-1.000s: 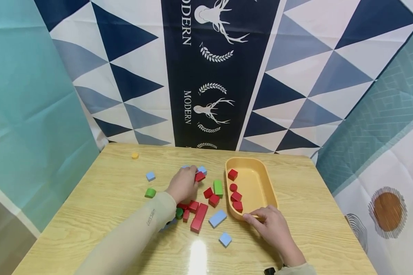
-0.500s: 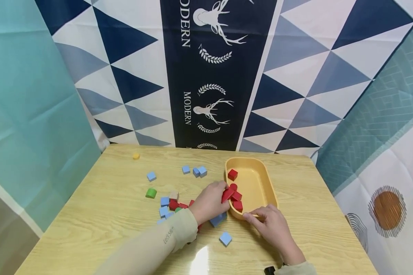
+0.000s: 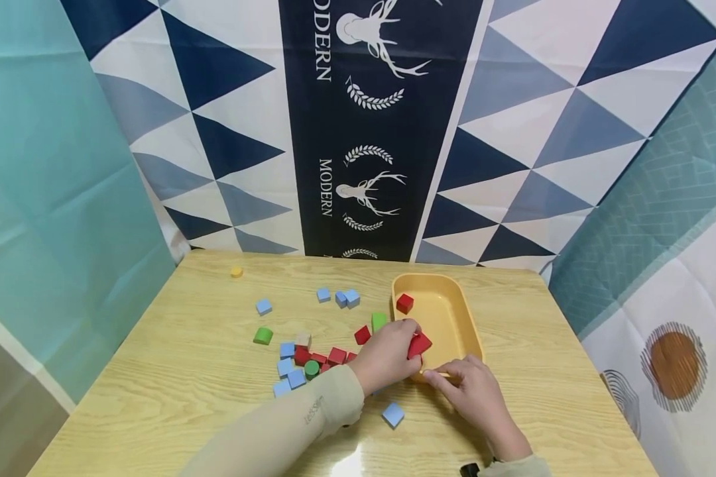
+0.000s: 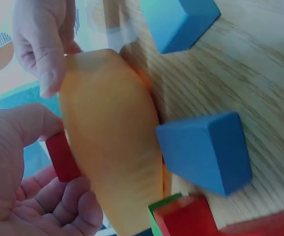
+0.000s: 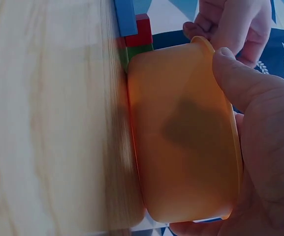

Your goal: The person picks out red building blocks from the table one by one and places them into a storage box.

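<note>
My left hand point(image 3: 390, 354) pinches a red block point(image 3: 419, 344) over the near left part of the yellow plastic bin point(image 3: 450, 324). In the left wrist view that red block point(image 4: 63, 157) sits between thumb and fingers beside the bin's rim. My right hand point(image 3: 474, 391) grips the bin's near rim, its thumb on the outside wall in the right wrist view, where the bin point(image 5: 181, 137) shows from outside. Another red block point(image 3: 404, 303) lies inside, at the far left. The left hand hides other red pieces in the bin.
Left of the bin lie several red blocks point(image 3: 337, 356), blue blocks point(image 3: 286, 368), a green cylinder point(image 3: 312, 369) and a pale wooden block point(image 3: 303, 340). Blue blocks point(image 3: 352, 299) lie farther back. A single blue block point(image 3: 393, 415) is near the front. A yellow piece point(image 3: 236, 272) lies far left.
My left hand has carried the red block from the back of the scattered blocks rightward and toward me, to above the bin. The right hand has stayed on the rim.
</note>
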`<state>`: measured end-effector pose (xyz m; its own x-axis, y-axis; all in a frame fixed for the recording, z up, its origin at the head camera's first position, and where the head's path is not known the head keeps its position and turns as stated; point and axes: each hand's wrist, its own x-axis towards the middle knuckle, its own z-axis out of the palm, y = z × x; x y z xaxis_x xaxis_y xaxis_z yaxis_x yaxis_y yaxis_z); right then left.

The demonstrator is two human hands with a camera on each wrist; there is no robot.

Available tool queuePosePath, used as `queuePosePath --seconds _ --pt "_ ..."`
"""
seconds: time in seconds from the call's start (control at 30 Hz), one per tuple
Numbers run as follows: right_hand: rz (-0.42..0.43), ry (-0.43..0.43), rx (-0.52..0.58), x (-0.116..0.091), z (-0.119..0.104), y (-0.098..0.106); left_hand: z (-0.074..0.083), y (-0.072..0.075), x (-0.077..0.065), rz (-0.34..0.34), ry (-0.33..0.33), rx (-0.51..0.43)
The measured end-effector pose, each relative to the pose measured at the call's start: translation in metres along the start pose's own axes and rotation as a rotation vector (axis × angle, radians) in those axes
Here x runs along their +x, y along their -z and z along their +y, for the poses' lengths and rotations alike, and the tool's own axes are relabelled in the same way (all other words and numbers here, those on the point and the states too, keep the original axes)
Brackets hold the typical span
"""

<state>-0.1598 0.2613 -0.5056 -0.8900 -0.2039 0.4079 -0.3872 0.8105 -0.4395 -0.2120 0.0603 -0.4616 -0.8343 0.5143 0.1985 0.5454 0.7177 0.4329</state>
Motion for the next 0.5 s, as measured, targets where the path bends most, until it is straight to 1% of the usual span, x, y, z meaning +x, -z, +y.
queuePosePath --seconds 0.1,0.2,0.3,0.4,0.47,0.5 --pt "0.006 0.008 -0.001 0.000 0.000 0.000 0.004 -0.005 0.003 0.021 -0.001 0.063" --pt "0.007 0.012 -0.003 -0.001 0.000 0.000 0.006 -0.008 0.005 0.026 0.023 0.095" --pt "0.005 0.014 -0.002 0.000 -0.001 0.001 0.006 -0.010 0.012 0.032 0.074 0.075" --pt "0.011 0.011 0.002 0.000 -0.002 0.001 0.005 -0.013 0.025 0.080 0.138 0.074" --pt "0.008 0.008 0.009 0.000 -0.002 0.000 0.003 -0.016 0.034 0.105 0.194 0.103" --pt "0.005 0.009 0.010 0.000 -0.002 -0.001 0.002 -0.018 0.038 0.106 0.222 0.126"
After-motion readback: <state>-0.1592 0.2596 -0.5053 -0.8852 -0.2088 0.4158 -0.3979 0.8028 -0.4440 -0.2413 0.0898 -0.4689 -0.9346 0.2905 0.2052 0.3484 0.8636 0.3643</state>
